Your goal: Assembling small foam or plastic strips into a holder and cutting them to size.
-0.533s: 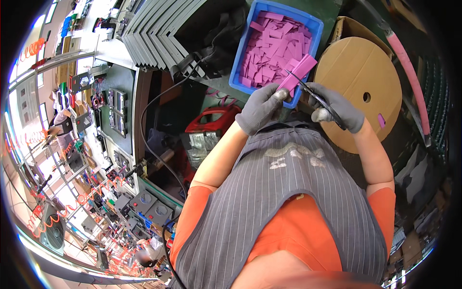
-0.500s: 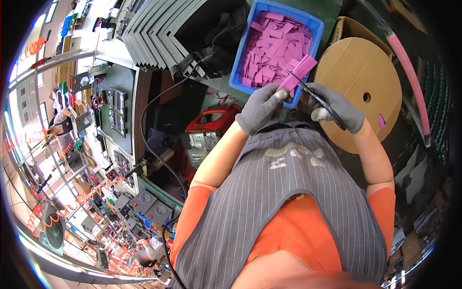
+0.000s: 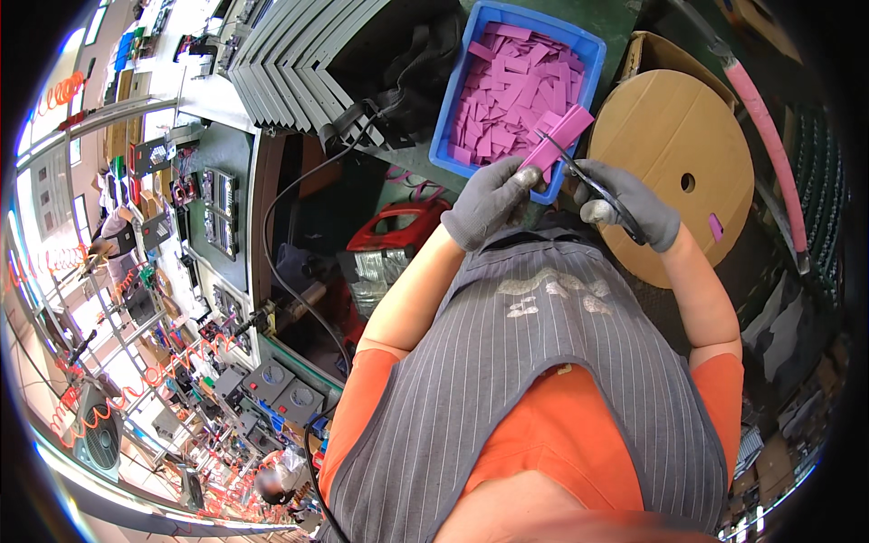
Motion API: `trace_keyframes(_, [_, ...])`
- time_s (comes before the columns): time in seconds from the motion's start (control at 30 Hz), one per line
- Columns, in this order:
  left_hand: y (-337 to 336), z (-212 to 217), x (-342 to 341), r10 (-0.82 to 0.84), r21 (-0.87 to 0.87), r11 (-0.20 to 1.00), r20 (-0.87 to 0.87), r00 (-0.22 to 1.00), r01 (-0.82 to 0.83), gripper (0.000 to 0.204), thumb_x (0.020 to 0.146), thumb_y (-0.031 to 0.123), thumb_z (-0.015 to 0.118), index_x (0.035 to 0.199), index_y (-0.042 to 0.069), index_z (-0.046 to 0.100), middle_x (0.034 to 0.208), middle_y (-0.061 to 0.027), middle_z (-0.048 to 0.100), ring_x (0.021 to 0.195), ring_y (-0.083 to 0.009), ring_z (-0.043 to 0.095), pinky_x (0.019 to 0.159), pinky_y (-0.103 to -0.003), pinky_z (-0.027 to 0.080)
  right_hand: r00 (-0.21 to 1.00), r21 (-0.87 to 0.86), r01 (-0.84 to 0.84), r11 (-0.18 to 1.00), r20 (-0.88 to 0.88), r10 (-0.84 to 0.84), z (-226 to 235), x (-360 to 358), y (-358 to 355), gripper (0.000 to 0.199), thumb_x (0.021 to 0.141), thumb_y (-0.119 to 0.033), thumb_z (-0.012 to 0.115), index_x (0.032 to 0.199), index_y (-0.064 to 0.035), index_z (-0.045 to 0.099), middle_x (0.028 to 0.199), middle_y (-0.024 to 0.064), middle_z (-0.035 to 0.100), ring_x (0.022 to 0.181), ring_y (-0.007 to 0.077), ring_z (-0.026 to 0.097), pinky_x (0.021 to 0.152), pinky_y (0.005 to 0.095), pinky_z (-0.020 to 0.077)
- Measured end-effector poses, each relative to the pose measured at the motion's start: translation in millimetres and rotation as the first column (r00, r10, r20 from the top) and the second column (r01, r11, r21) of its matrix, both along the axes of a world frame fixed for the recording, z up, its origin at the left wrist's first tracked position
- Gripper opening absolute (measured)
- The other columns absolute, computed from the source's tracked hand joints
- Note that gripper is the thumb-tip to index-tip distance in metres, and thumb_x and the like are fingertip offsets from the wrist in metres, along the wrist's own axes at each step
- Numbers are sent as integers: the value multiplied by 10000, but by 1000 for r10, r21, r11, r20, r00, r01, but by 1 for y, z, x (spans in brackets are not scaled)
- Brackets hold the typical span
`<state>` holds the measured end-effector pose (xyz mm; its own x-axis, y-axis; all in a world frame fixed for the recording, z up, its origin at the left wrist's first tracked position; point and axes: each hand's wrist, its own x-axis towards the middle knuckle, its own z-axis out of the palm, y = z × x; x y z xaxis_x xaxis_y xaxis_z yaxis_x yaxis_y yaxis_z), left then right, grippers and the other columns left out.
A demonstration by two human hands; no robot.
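Observation:
Wearing a grey glove, my left hand (image 3: 493, 199) pinches the lower end of a pink strip bundle (image 3: 559, 138), which looks like flat layered sleeving. Its far end sticks out over a blue bin (image 3: 441, 136) heaped with short cut pink pieces (image 3: 516, 90). My right hand (image 3: 631, 201), also gloved in grey, is closed round black-handled scissors (image 3: 608, 195). Their blades lie across the strips just beyond my left fingers. Whether the blades are parted around the strips is hard to make out.
Right of the bin lies a large round cardboard reel disc (image 3: 670, 163) with a pink scrap (image 3: 716, 227) on it. A red plastic stool-like object (image 3: 394, 224) is at the left, beside a hanging black cable (image 3: 270, 226). Stacked grey metal profiles (image 3: 290, 68) stand at the upper left.
Both hands, the strips and the scissors keep nearly the same pose. The hands have shifted very slightly left; the scissors still cross the strips.

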<state>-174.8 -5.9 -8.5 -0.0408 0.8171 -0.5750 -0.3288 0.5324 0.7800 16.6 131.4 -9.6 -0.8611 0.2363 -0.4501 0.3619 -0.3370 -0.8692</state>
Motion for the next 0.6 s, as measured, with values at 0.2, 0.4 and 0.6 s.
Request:
trace_keyframes(0.2, [-2,-2,1,14,6,1000,30,999,-15,310,922,333,503,901,30,567,629,9,467,505,-69,419,459,-210,346,996,-90,-58,994,62,64,1,3,1,811,692,-412,746,1298,-7,391,914,20,537,796,74,514,673,190,421])
trace_keyframes(0.4, [-2,-5,0,2,1,1000,32,999,-2,312,909,347,523,921,38,567,602,6,470,503,-78,436,457,-227,353,993,21,-102,995,62,100,-4,2,2,721,732,-398,709,1270,-10,425,883,10,530,764,70,491,656,187,406])
trace_keyframes(0.6, [-4,-9,-1,2,-17,1000,38,999,-1,317,909,345,522,932,32,562,596,2,466,490,-82,430,442,-230,349,992,57,-104,993,72,100,-4,2,0,740,715,-435,723,1252,-8,445,878,9,532,775,74,486,663,208,412])
